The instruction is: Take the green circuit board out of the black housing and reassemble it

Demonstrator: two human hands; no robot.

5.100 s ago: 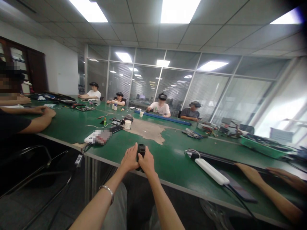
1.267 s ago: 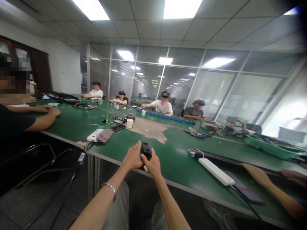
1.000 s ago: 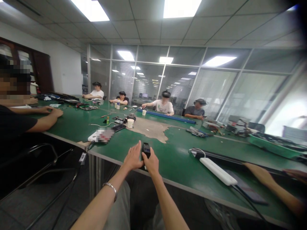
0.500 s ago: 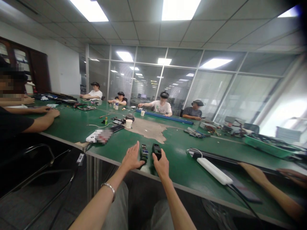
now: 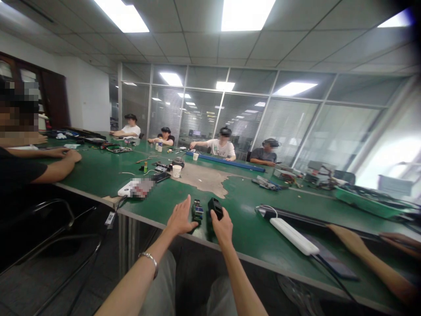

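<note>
Near the front edge of the green table, my left hand (image 5: 180,218) lies with its thumb and fingers spread, holding nothing. Just to its right is a small circuit board assembly (image 5: 198,210) with a bluish part on top; I cannot tell whether the thumb touches it. My right hand (image 5: 222,226) is closed on a black plastic housing (image 5: 215,206) with box-like recesses, thumb on the near side. The housing is tilted a little, and its far side is hidden by the fingers. A small gap separates the housing from the board.
To the right are a white power strip (image 5: 294,237) with a cable and a co-worker's arm (image 5: 355,245). A white box (image 5: 126,188), a paper cup (image 5: 176,171) and a tool pile (image 5: 268,182) lie farther off. Other people sit around the green table (image 5: 243,228).
The black housing in my right hand has tilted slightly and shifted a little. My left hand and the circuit board assembly stay almost where they were.
</note>
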